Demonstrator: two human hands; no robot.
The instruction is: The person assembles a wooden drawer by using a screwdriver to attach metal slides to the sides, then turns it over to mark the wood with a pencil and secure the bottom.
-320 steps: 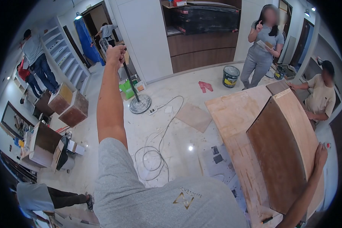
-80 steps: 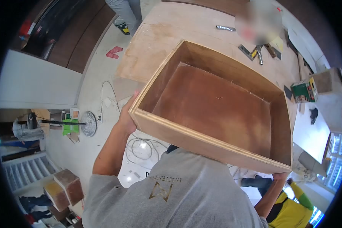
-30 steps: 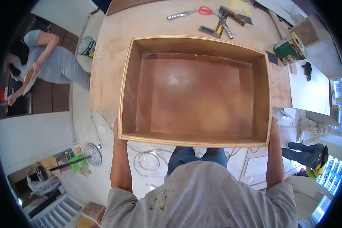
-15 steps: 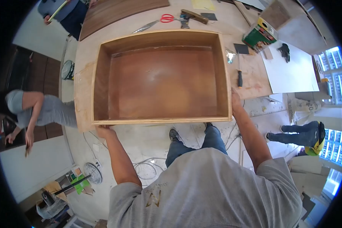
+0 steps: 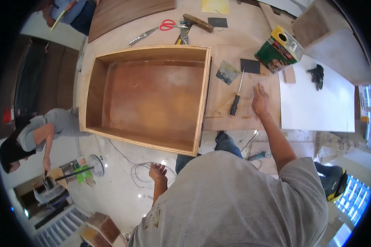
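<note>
A wooden drawer box [image 5: 152, 99] rests open side up on the table, its near edge jutting past the table's front edge. Below that edge, my left hand [image 5: 158, 172] is in the air, apart from the drawer, fingers loosely apart and nothing in them. To the right of the drawer, my right hand [image 5: 260, 100] lies on the tabletop with fingers stretched out, holding nothing. Just left of it is a screwdriver [image 5: 235, 105] with a black handle. Beyond it are a dark square sheet [image 5: 250, 66] and a mottled grey piece [image 5: 228, 73].
A green and yellow can [image 5: 278, 51] stands beside a white board [image 5: 315, 99] with a black glove-like item [image 5: 317, 77]. Red-handled scissors [image 5: 167, 25] and a wooden-bodied tool [image 5: 198, 23] lie behind the drawer. A person [image 5: 41, 136] bends at left. Cables [image 5: 138, 168] cross the floor.
Both hands have let go of the drawer. It now sits farther left, turned at an angle. My right hand has come onto the tabletop, and my left hand has dropped away rightward and down.
</note>
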